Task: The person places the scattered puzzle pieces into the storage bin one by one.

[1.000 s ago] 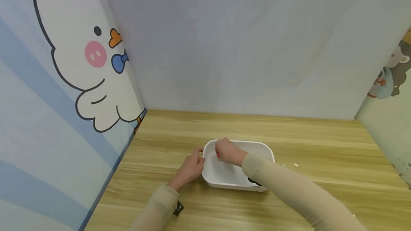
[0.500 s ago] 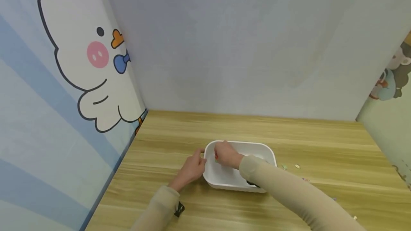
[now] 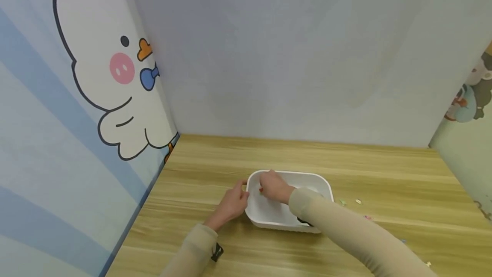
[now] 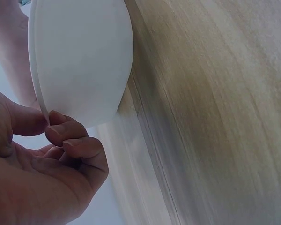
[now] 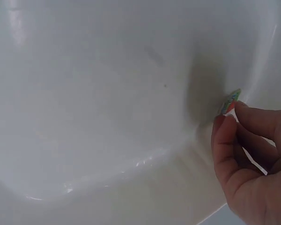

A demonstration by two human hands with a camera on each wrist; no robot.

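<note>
Wooden table (image 3: 276, 253): two hands at the left end of a white tub

The pale, streaked table fills the lower part of the head view. Nearest, two beige sleeves (image 3: 357, 232) reach in over it, with a black band (image 3: 217, 252) showing by the left cuff and another dark item (image 3: 304, 221) under the right one.

To the right of that right arm, small pieces are scattered on the wood: a pale one (image 3: 429, 264) closest, then a blue one (image 3: 403, 241) and a pink one (image 3: 367, 217) just beside the sleeve. Farther off, a green scrap (image 3: 343, 202) and a cream scrap (image 3: 358, 201) lie near each other, to the right of the tub (image 3: 269, 213).

The left hand (image 3: 232, 202) pinches the tub's rim at its left end, thumb inside and fingers curled against the outer wall. The right hand (image 3: 273, 186) reaches inside the same end, thumb and forefinger clamped on a small red-and-green sticker-like piece (image 5: 232, 101), tilted near the tub's inner wall; whether it touches the tub I cannot tell.

Beyond the table stands a plain grey wall (image 3: 292, 63), with a cartoon duck (image 3: 96, 50) at the left and a cartoon figure (image 3: 467, 97) at the right.
</note>
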